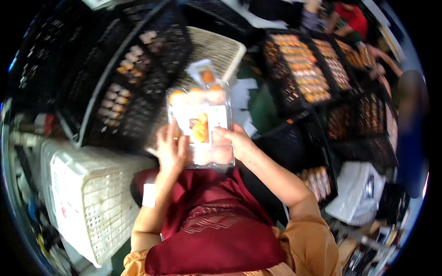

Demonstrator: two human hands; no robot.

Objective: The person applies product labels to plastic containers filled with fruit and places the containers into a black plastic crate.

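In front of my lap I hold a clear plastic pack (212,157), tilted up, with pale and orange rounded pieces inside. A white label (214,115) with a picture of something orange covers its middle. My left hand (171,148) grips the pack's left edge, fingers over its front. On the other edge, my right hand (237,141) clasps it with the thumb on the front. Just beyond the pack's far edge lies a small white piece (200,70) with an orange patch, blurred. What the pieces inside are, I cannot tell.
Black crates (83,117) with pale-and-orange packs stand at the left. More black crates (301,105) with rows of packs are at the right. A cream basket (230,43) lies ahead, a white basket (108,207) near left. Another person (352,20) works at the far right.
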